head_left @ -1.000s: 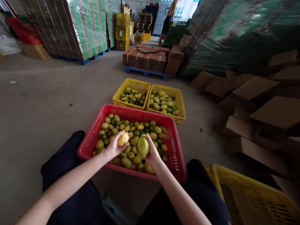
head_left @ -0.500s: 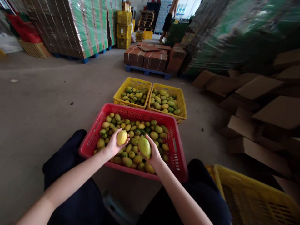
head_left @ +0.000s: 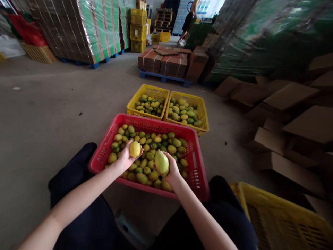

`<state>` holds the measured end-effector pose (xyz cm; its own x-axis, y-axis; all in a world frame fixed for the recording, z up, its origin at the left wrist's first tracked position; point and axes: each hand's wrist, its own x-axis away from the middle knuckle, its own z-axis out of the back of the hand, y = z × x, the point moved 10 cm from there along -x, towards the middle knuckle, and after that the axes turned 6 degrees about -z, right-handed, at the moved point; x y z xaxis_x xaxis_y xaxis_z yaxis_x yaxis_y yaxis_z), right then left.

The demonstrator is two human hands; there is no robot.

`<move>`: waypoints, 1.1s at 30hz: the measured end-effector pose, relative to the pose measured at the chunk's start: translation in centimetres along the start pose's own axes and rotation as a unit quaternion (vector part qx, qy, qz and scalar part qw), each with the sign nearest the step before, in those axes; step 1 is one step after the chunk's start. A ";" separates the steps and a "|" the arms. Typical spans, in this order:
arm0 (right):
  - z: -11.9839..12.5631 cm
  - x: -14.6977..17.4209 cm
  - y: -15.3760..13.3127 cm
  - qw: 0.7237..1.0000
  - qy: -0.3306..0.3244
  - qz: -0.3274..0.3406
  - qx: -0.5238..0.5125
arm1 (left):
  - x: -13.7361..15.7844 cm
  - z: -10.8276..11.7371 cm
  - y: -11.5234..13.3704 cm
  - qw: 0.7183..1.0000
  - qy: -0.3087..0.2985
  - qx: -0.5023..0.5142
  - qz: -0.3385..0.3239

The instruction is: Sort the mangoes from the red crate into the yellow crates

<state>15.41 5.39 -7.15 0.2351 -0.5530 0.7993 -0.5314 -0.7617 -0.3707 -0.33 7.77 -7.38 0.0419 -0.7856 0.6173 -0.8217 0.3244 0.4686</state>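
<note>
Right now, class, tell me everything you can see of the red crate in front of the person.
The red crate is a wide, shallow plastic box with lattice walls and slot handles. It rests on the concrete floor between the person's knees, filled with small green and yellow fruit. Both hands hover over it: the left hand holds a yellow fruit, the right hand a larger greenish fruit. Two yellow crates sit just behind.

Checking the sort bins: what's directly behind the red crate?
Two yellow crates sit side by side behind the red crate, both holding green-yellow fruit. Their bottoms are covered by the fruit.
</note>
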 end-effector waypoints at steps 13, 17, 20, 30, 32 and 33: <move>-0.7 0.1 0.0 1.000 -0.019 0.016 -0.017 | 0.4 1.3 -0.2 0.997 0.072 -0.008 0.008; -0.3 -0.3 -0.2 0.999 -0.017 0.030 -0.024 | 0.0 1.6 -0.4 0.997 0.073 0.015 0.001; -0.9 -0.2 0.0 0.999 -0.048 0.020 -0.016 | -0.1 1.2 0.1 0.998 0.053 0.020 -0.027; -1.0 0.2 -0.6 0.998 -0.032 0.050 -0.003 | 0.5 1.2 0.8 0.998 0.054 -0.023 -0.027; -1.1 0.1 -0.6 0.998 -0.045 0.042 -0.019 | 0.4 1.0 0.3 0.999 0.033 -0.023 -0.011; -1.2 0.2 -0.6 0.997 -0.054 0.042 -0.025 | 0.3 0.8 0.1 1.000 0.019 -0.022 -0.008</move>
<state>14.81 6.18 -6.21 0.2730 -0.6499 0.7093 -0.5923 -0.6945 -0.4083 -0.89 7.15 -7.62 0.0762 -0.7708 0.6325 -0.7954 0.3355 0.5047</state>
